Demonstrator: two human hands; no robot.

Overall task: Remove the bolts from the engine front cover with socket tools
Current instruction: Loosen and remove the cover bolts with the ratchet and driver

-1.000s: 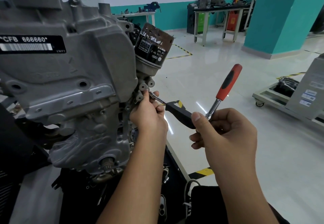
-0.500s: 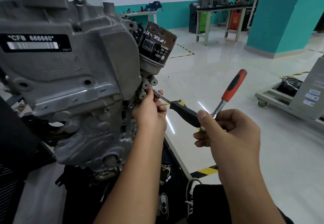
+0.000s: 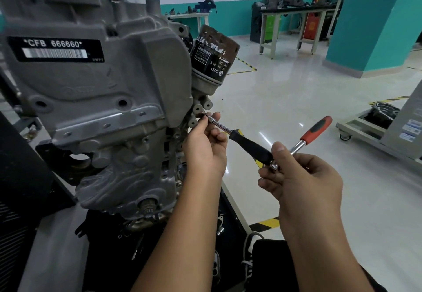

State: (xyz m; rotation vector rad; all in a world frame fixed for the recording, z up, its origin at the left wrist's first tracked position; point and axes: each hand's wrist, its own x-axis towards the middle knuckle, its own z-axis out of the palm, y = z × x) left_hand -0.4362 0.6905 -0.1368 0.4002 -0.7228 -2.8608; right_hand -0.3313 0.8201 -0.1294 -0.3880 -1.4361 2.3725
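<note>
My left hand (image 3: pixel 204 145) is up against the right edge of the engine front cover (image 3: pixel 98 99), fingers pinched closed around the chrome shaft of the black-handled socket driver (image 3: pixel 237 139), right at its tip. That tip sits at a bolt hole among the small cylindrical bosses (image 3: pixel 198 109) just below the oil filter (image 3: pixel 212 56), which juts out tilted toward one o'clock from the cover. I can't see the bolt itself; my fingertips cover the spot. The driver runs from the boss down toward four o'clock, and its black handle ends at my right hand (image 3: pixel 299 177). That hand is curled closed around the ratchet (image 3: pixel 303 138), thumb pressed up near its chrome head, which touches the driver's butt end; the red-and-black grip sticks out toward two o'clock, over the glossy floor (image 3: pixel 285 109). The cover's black label reading CFB 666660 (image 3: pixel 54 49) sits at ten o'clock from my left hand. A workbench (image 3: pixel 294 17) stands well apart at twelve o'clock, by the teal wall.
</note>
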